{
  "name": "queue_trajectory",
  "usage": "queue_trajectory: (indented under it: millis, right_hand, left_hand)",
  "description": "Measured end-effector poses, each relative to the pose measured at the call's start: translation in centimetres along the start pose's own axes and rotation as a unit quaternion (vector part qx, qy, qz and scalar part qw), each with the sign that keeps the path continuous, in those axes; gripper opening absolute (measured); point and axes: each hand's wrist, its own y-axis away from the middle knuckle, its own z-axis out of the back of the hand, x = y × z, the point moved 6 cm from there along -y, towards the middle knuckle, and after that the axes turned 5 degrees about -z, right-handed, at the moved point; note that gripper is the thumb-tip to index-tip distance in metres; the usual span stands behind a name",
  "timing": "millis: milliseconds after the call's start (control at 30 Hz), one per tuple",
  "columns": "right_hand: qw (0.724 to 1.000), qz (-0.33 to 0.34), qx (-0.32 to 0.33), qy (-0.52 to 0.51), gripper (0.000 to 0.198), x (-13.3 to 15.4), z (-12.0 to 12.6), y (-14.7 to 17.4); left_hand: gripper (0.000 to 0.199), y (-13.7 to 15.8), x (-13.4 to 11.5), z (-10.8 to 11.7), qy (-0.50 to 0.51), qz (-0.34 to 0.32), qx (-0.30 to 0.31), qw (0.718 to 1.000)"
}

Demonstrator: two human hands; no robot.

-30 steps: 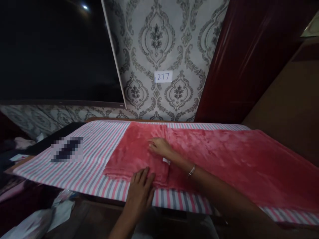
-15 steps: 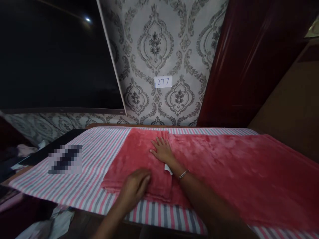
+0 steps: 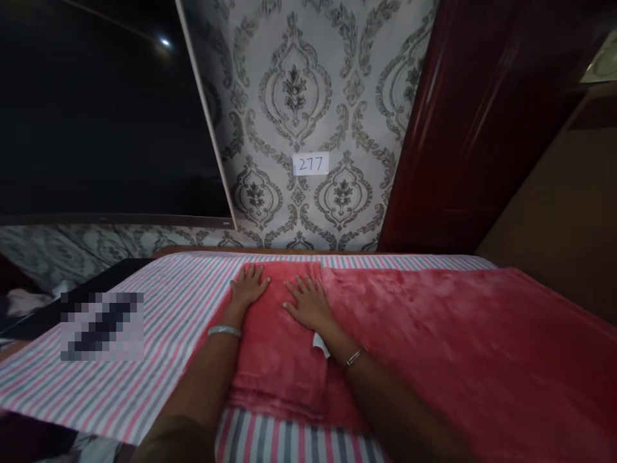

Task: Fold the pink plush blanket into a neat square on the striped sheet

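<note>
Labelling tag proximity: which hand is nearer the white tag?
The right hand: the white tag shows beside its wrist. The left hand lies farther off, at the far left of the folded blanket.

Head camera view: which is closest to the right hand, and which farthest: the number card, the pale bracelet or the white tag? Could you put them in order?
1. White tag: beside the right hand, toward its wrist, on the red blanket.
2. Pale bracelet: off to the left, around the left hand's wrist.
3. Number card: straight ahead, up on the patterned wall.
</note>
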Motion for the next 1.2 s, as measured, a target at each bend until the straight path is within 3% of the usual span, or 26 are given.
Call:
queue_trajectory:
  millis: [333,467,600,733,867,1200]
  right_hand:
    - [1.000,-0.009,0.014,-0.003,0.067,0.0,0.3,0.0]
    - [0.996,-0.020,0.087,-0.005,0.070,-0.1,1.4,0.1]
    - [0.988,-0.018,0.152,-0.036,0.074,-0.2,2.9,2.4]
    - [0.994,0.005,0.107,-0.034,0.074,0.1,2.9,7.0]
    - [0.999,0.022,0.042,-0.024,0.070,0.3,1.6,10.2]
    - [0.999,0.024,-0.007,-0.034,0.064,0.1,1.5,10.8]
  left_hand:
    - [0.071,0.0,-0.2,0.0,-0.017,-0.016,0.006,1.000]
    - [0.072,0.4,-0.3,1.5,-0.017,-0.040,0.046,0.998]
    - [0.067,2.0,-1.4,3.4,-0.029,-0.064,0.044,0.997]
    - [0.065,5.3,-4.0,2.2,-0.030,-0.127,-0.002,0.991]
    - [0.066,7.9,-5.1,-0.2,-0.021,-0.130,-0.016,0.991]
    - [0.065,8.4,-5.2,0.4,-0.028,-0.130,0.006,0.991]
